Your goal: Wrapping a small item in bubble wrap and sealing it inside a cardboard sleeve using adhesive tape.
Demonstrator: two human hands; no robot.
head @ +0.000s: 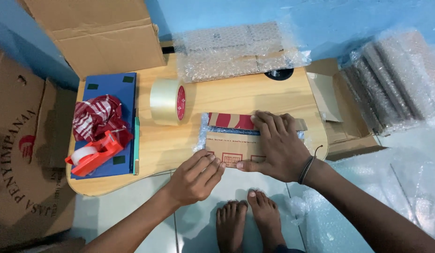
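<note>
matt cardboard box [231, 149], smooth light wood table [236, 96], glossy clear tape roll [167, 101], crinkly plastic bubble wrap [236, 49]

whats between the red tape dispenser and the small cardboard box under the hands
In the head view, the clear tape roll stands between the red tape dispenser and the small cardboard box, with bare wooden table around it.
</note>
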